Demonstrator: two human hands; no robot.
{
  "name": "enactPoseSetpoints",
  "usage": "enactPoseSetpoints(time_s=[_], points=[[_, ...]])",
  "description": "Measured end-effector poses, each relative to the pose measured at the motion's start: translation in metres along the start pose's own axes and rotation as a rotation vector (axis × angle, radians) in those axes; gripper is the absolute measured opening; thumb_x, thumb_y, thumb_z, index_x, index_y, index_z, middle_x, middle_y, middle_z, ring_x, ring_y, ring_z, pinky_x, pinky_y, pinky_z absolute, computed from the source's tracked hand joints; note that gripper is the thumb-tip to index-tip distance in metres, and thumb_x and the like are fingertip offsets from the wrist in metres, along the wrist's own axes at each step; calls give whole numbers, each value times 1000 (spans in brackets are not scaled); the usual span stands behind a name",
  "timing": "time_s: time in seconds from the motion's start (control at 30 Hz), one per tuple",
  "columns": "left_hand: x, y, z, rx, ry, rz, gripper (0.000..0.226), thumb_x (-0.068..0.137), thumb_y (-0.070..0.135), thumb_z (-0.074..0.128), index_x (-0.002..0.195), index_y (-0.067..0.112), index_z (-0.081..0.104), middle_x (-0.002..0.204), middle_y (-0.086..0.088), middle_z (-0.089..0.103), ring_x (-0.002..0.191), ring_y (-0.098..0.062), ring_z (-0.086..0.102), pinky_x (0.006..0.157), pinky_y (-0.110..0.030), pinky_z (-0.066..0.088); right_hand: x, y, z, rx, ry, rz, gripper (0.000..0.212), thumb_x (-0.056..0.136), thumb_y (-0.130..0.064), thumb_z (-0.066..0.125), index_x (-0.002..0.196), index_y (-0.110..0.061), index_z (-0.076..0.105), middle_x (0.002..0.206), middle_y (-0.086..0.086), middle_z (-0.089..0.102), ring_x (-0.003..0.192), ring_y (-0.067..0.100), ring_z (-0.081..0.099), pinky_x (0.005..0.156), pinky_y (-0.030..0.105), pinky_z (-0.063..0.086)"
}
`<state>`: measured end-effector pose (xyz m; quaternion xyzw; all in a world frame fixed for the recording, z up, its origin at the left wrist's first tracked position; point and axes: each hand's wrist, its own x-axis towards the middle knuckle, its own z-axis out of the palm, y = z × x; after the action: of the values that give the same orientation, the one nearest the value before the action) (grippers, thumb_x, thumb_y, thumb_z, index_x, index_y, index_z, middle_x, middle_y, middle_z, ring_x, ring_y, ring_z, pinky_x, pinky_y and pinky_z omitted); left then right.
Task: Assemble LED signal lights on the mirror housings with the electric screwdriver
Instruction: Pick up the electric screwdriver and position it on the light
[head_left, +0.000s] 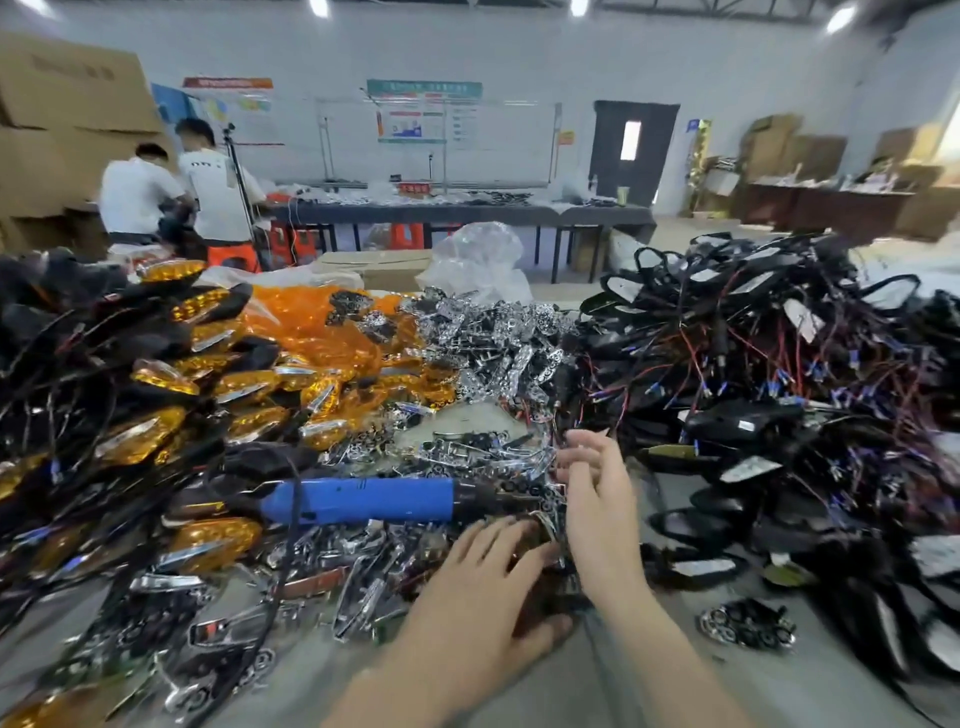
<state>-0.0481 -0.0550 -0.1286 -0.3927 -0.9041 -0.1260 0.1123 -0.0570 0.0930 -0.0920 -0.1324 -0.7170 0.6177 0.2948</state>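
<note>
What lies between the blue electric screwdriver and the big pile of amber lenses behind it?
In the head view, loose chrome reflector pieces and a patch of bare table separate the electric screwdriver from the amber lenses.

One head-worn wide-angle view looks forward and down, close over the cluttered tabletop (675, 691), with the hall filling the upper frame.

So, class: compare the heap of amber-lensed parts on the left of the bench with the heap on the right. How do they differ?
The left heap shows bright amber lenses with chrome strips; the right heap looks almost wholly black. The right heap shows many loose red and blue-tipped wires; on the left heap the wires seen are mostly dark. Both are tangled piles of dark housings on the same table.
</note>
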Motion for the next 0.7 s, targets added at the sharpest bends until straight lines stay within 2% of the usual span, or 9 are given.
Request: enactPoseSetpoints(time_s=[0.07, 0.13, 0.23, 0.33, 0.4, 0.5, 0.6, 0.7], points=[[7, -6, -2, 67, 8, -31, 61, 89, 66, 39, 138, 32, 49, 149, 4, 46, 140, -19, 40, 119, -37, 23, -2, 12, 2, -178, -60, -55, 32, 103, -11, 44, 117, -36, 59, 113, -13, 67, 109, 4, 59, 97, 30, 46], [15, -15, -3, 56, -10, -108, 65, 88, 67, 31, 141, 33, 46, 154, 6, 39, 143, -15, 36, 119, -30, 21, 3, 21, 8, -404, -133, -116, 37, 101, -10, 47, 131, -28, 57, 132, -6, 61, 126, 13, 52, 111, 37, 38], [22, -30, 2, 16, 20, -142, 61, 92, 63, 32, 147, 36, 37, 160, 14, 27, 146, -8, 24, 119, -25, 17, 18, 29, 17, -692, -199, -194, 40, 101, -16, 50, 141, -19, 54, 144, 1, 54, 136, 20, 45, 118, 35, 28], [28, -35, 2, 10, 53, -145, 50, 91, 58, 40, 132, 34, 56, 147, 13, 46, 137, -9, 41, 115, -25, 29, 33, 32, 27, -783, -235, -193, 41, 104, -25, 46, 145, -23, 52, 148, -1, 51, 141, 19, 41, 120, 37, 27], [28, -33, -2, -15, 49, -139, 49, 89, 58, 36, 119, 32, 65, 136, 14, 56, 129, -8, 50, 111, -25, 37, 44, 31, 35, -806, -244, -213, 39, 105, -27, 44, 142, -25, 54, 145, -4, 55, 138, 18, 44, 119, 37, 29], [23, -35, -1, -116, 149, -136, 57, 92, 62, 18, 126, 39, 57, 143, 25, 43, 131, 4, 40, 107, -13, 29, 63, 25, 47, -821, -285, -226, 35, 106, -29, 42, 137, -28, 58, 137, -6, 60, 129, 19, 50, 114, 39, 34], [32, -38, -19, -235, 300, -176, 34, 99, 53, 32, 111, 43, 62, 120, 30, 56, 104, 11, 56, 87, 0, 38, 83, 22, 56, -801, -308, -167, 32, 106, -30, 39, 131, -28, 59, 126, -3, 65, 116, 22, 58, 103, 42, 44], [61, -60, -41, -340, 377, -258, 22, 98, 49, 38, 107, 46, 58, 93, 29, 60, 83, 13, 59, 69, -4, 44, 96, 29, 60, -714, -303, -60, 30, 105, -31, 40, 124, -32, 64, 105, -6, 71, 95, 19, 60, 98, 43, 47]])
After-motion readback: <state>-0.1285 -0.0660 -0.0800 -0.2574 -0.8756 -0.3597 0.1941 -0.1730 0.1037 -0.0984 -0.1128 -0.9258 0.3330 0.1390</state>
